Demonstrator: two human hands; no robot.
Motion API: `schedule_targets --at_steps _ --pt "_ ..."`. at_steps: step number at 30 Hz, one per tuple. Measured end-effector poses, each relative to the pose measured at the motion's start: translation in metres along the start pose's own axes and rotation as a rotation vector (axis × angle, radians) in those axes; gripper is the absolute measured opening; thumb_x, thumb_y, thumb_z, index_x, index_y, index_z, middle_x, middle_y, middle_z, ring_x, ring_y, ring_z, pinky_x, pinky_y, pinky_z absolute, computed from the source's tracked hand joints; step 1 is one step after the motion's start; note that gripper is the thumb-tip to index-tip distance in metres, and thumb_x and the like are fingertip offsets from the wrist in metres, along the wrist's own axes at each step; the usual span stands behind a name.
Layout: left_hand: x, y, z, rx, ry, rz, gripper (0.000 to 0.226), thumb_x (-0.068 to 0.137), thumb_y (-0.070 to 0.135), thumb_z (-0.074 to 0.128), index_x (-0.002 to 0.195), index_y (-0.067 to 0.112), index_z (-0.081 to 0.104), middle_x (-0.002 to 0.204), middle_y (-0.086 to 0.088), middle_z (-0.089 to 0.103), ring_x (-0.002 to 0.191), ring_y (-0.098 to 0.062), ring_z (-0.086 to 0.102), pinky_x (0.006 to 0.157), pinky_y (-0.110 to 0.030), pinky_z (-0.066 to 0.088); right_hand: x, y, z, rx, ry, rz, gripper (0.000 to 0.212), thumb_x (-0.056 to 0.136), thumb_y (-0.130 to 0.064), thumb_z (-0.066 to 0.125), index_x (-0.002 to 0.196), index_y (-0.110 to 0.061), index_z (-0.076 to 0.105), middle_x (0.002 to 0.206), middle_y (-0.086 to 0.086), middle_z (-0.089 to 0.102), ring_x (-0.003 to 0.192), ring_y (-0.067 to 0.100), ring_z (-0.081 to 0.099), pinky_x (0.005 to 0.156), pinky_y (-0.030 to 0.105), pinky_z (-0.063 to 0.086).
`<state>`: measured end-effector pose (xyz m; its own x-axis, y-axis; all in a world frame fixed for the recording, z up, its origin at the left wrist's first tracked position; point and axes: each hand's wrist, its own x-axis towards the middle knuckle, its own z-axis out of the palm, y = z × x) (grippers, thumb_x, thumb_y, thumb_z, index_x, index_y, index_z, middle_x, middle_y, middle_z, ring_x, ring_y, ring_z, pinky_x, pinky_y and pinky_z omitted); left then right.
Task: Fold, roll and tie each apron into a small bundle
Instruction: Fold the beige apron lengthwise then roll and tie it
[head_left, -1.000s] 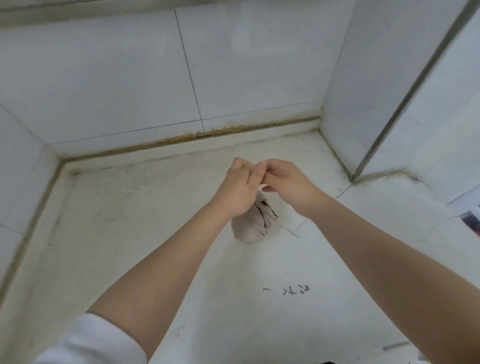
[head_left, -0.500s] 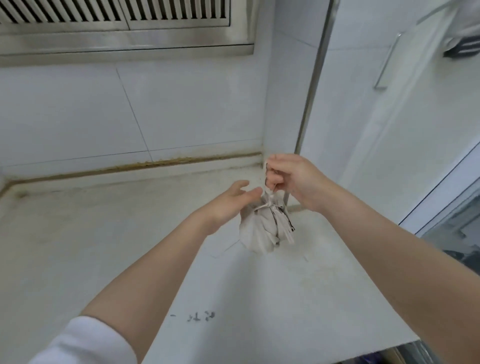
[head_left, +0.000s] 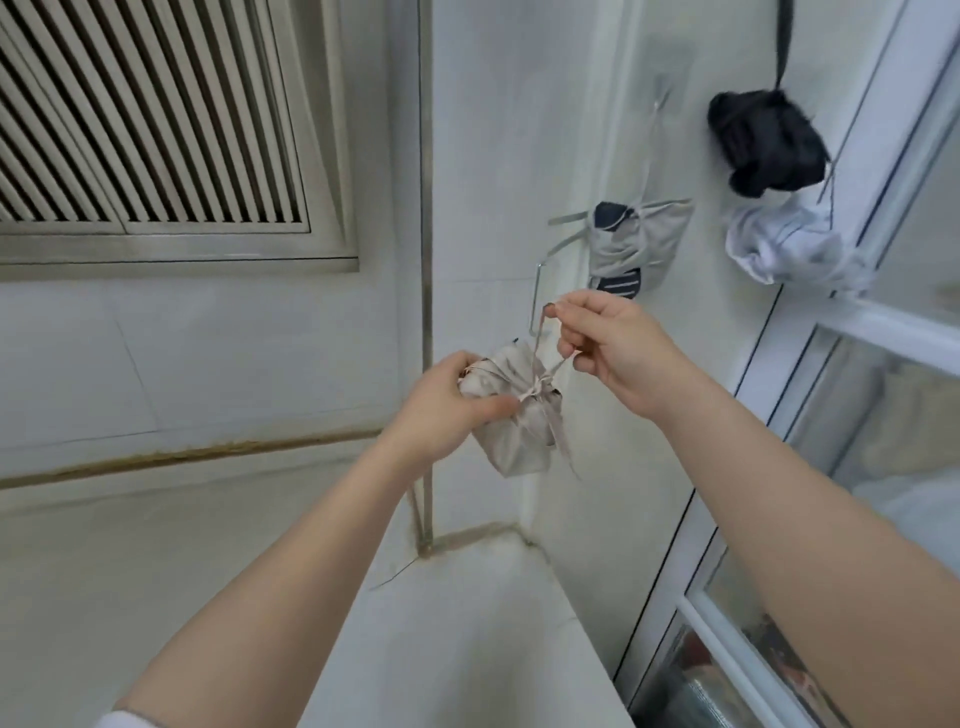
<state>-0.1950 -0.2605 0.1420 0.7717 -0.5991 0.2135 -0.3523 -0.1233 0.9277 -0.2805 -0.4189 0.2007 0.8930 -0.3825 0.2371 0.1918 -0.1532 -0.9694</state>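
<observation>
Two hands hold lumpy beige cloth bundle (head_left: 519, 431): left (head_left: 447, 402) grips, right (head_left: 610, 345) fingers pinch strings (head_left: 545, 348).

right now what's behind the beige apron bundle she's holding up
Behind the beige apron bundle is white tiled wall and a metal hook. The wall directly behind it is covered.

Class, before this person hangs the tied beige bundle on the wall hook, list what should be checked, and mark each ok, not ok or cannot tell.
1. Beige bundle tied shut with strings crossed: ok.
2. Left hand grips the bundle: ok.
3. Right hand pinches the string loop: ok.
4. Loop over the wire hook: not ok, not yet on.
5. Knot tight enough to bear the weight: cannot tell.
6. That hook free of other bundles: ok.
</observation>
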Motion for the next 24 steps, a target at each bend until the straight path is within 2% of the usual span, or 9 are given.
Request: schedule_targets --at_steps 3,7,10,13,17,20,22,24 --pt "0.01 0.036 0.003 0.032 0.089 0.107 0.031 0.071 0.024 0.077 0.096 0.02 0.059 0.089 0.008 0.065 0.08 -0.009 0.062 0.072 -0.027 0.049 0.012 -0.031 -0.018 0.009 0.068 -0.051 0.015 0.093 -0.01 0.054 0.08 -0.011 0.06 0.05 -0.007 0.045 0.052 0.007 0.05 0.047 0.019 0.027" --pt "0.033 0.094 -0.001 -0.012 0.223 0.245 0.034 0.064 0.036 0.071 0.093 0.024 0.059 0.089 0.008 0.067 0.084 -0.011 0.064 0.074 -0.031 0.051 0.03 -0.09 -0.04 0.0 0.165 -0.18 0.015 0.093 -0.01 0.054 0.079 -0.011 0.06 0.053 -0.004 0.049 0.052 0.006 0.053 0.044 0.017 0.028" --pt "0.054 0.138 -0.015 0.006 0.348 0.383 0.023 0.077 0.027 0.07 0.097 0.02 0.06 0.09 0.006 0.067 0.085 -0.01 0.062 0.068 -0.021 0.047 0.042 -0.13 -0.049 -0.053 0.237 -0.279 0.013 0.093 -0.013 0.056 0.081 -0.013 0.061 0.058 -0.003 0.049 0.051 0.002 0.057 0.048 0.018 0.029" --pt "0.076 0.187 -0.031 -0.018 0.435 0.479 0.021 0.082 0.024 0.066 0.1 0.018 0.058 0.089 0.007 0.065 0.084 -0.013 0.061 0.068 -0.027 0.046 0.061 -0.168 -0.056 -0.066 0.297 -0.348 0.016 0.095 -0.015 0.054 0.08 -0.017 0.059 0.062 -0.003 0.052 0.055 0.004 0.059 0.048 0.017 0.031" --pt "0.101 0.244 -0.035 -0.038 0.403 0.557 0.019 0.084 0.024 0.062 0.101 0.017 0.057 0.087 0.006 0.063 0.077 -0.011 0.058 0.065 -0.026 0.045 0.087 -0.219 -0.069 -0.118 0.466 -0.492 0.02 0.094 -0.014 0.052 0.075 -0.018 0.057 0.066 -0.003 0.055 0.052 0.006 0.053 0.045 0.012 0.035" --pt "0.12 0.276 -0.032 -0.138 0.366 0.561 0.025 0.085 0.024 0.057 0.103 0.006 0.057 0.086 -0.001 0.06 0.074 -0.015 0.056 0.07 -0.036 0.052 0.109 -0.256 -0.083 -0.153 0.527 -0.586 0.023 0.094 -0.013 0.052 0.072 -0.017 0.057 0.065 -0.002 0.055 0.05 0.008 0.05 0.039 0.008 0.032" --pt "0.134 0.293 -0.028 -0.173 0.345 0.563 0.029 0.085 0.022 0.055 0.105 0.001 0.055 0.088 -0.005 0.06 0.076 -0.017 0.056 0.073 -0.038 0.055 0.124 -0.277 -0.09 -0.208 0.561 -0.636 0.025 0.093 -0.012 0.053 0.069 -0.017 0.056 0.063 -0.003 0.055 0.053 0.009 0.049 0.046 0.011 0.037" --pt "0.147 0.307 -0.025 -0.188 0.338 0.575 0.023 0.085 0.02 0.057 0.101 0.003 0.057 0.088 -0.005 0.061 0.076 -0.017 0.058 0.073 -0.036 0.056 0.141 -0.296 -0.098 -0.273 0.603 -0.691 0.028 0.091 -0.013 0.055 0.064 -0.019 0.055 0.061 -0.006 0.056 0.057 0.009 0.05 0.061 0.022 0.044"
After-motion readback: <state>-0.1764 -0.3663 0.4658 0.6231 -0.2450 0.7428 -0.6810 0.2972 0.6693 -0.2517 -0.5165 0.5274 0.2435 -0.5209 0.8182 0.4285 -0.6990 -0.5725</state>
